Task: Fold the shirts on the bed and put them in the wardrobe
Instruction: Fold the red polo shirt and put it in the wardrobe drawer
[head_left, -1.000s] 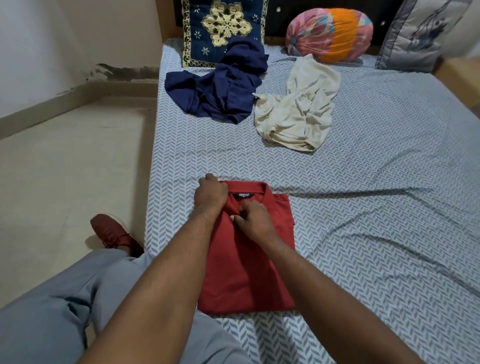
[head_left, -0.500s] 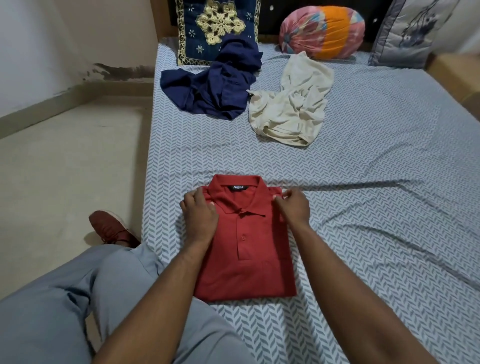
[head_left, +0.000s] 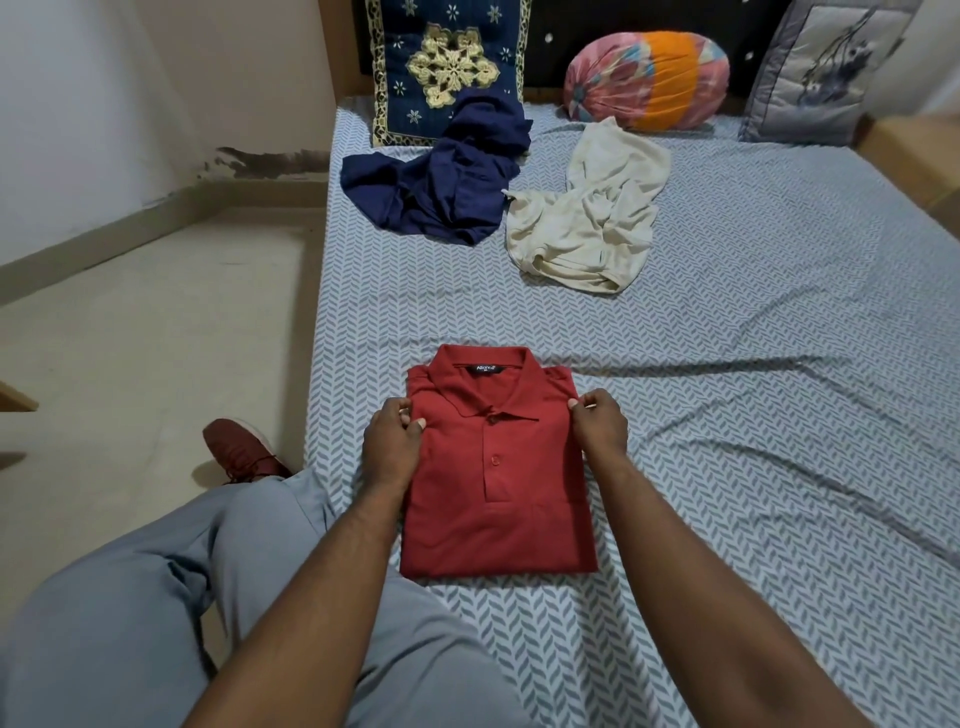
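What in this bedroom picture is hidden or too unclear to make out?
- Wardrobe: not in the head view at all.
- Red polo shirt: the collar label's print is too small to read surely; its folded-under back is hidden.
- Left hand and right hand: fingertips curl under the shirt's edges.
- Grey pillow: cut off by the top edge.
- Navy shirt and cream shirt: crumpled, so their fronts are unreadable.

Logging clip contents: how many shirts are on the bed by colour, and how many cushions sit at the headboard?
Red shirts: 1, the red polo, folded, left hand and right hand gripping its sides
Navy shirts: 1, the navy shirt, crumpled
Cream shirts: 1, the cream shirt, crumpled
Cushions: 3, the blue embroidered cushion, the pink-orange bolster, the grey cushion
Total: 6
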